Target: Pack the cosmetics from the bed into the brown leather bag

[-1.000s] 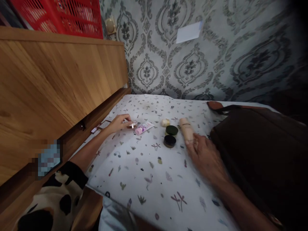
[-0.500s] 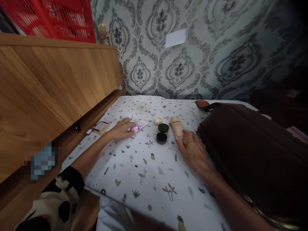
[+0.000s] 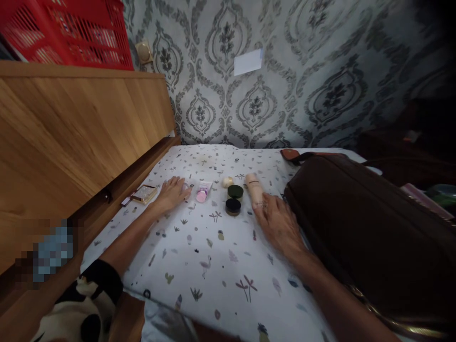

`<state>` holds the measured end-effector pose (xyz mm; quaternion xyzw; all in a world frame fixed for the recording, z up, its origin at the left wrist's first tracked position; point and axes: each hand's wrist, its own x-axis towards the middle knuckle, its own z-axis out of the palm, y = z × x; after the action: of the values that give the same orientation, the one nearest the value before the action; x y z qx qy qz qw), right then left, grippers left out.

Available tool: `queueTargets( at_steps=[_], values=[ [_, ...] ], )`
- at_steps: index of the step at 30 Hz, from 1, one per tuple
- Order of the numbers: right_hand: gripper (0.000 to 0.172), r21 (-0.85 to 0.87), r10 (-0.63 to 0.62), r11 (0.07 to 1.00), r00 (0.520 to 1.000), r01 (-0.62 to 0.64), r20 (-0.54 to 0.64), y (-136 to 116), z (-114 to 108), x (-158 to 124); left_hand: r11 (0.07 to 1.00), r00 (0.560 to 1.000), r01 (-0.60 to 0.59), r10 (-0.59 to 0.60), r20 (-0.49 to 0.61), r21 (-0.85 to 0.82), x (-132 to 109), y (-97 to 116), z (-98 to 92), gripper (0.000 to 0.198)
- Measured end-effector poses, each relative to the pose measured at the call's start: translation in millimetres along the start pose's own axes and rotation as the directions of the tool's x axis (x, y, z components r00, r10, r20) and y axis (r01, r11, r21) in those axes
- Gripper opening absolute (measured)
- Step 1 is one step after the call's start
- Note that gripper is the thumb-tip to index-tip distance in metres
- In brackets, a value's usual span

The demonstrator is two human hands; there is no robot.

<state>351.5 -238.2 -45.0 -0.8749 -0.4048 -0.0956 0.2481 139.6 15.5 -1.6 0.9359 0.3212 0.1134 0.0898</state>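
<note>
Fingers stretched, my left hand (image 3: pixel 171 194) lies low over the patterned sheet, with a small pale purple item (image 3: pixel 185 186) partly hidden at its fingertips. Just right of it rests a white and pink squeeze tube (image 3: pixel 204 191), untouched. My right hand (image 3: pixel 280 221) has its thumb and fingers around the lower end of a beige bottle (image 3: pixel 253 186), which lies on the sheet. Between the hands stand a small cream-coloured jar (image 3: pixel 228 182), a green-lidded jar (image 3: pixel 235 192) and a black-lidded jar (image 3: pixel 232 206). A gold-edged compact (image 3: pixel 144 194) sits left of my left hand.
A large dark brown bag (image 3: pixel 363 228) fills the right side, close to my right hand. Along the left runs a wooden cabinet (image 3: pixel 89 133) with a red basket (image 3: pixel 89 35) on top. Patterned wallpaper (image 3: pixel 254 107) covers the wall behind.
My left hand has come off the pink squeeze tube and moved left. The tube now lies turned more upright in view. My right hand stays at the beige bottle; the view has shifted slightly.
</note>
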Motion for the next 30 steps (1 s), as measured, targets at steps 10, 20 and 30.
queueTargets(
  at_steps=[10, 20, 30],
  values=[
    [0.049, 0.017, -0.019, 1.0, 0.999, 0.019, -0.026, 2.3, 2.5, 0.4, 0.982, 0.971, -0.187, 0.181, 0.155, 0.027, 0.0, 14.0, -10.7, 0.05],
    [0.048, -0.02, 0.011, 1.0, 0.999, -0.01, 0.04, -2.1, -4.9, 0.7, 0.934, 0.927, -0.357, 0.357, 0.117, -0.02, -8.8, 74.4, 14.0, 0.053],
    [0.049, 0.01, -0.023, 1.0, 1.0, 0.023, -0.008, 1.4, 0.6, 1.1, 0.998, 0.999, 0.045, -0.045, -0.01, 0.043, -10.5, 11.0, -14.4, 0.045]
  ],
)
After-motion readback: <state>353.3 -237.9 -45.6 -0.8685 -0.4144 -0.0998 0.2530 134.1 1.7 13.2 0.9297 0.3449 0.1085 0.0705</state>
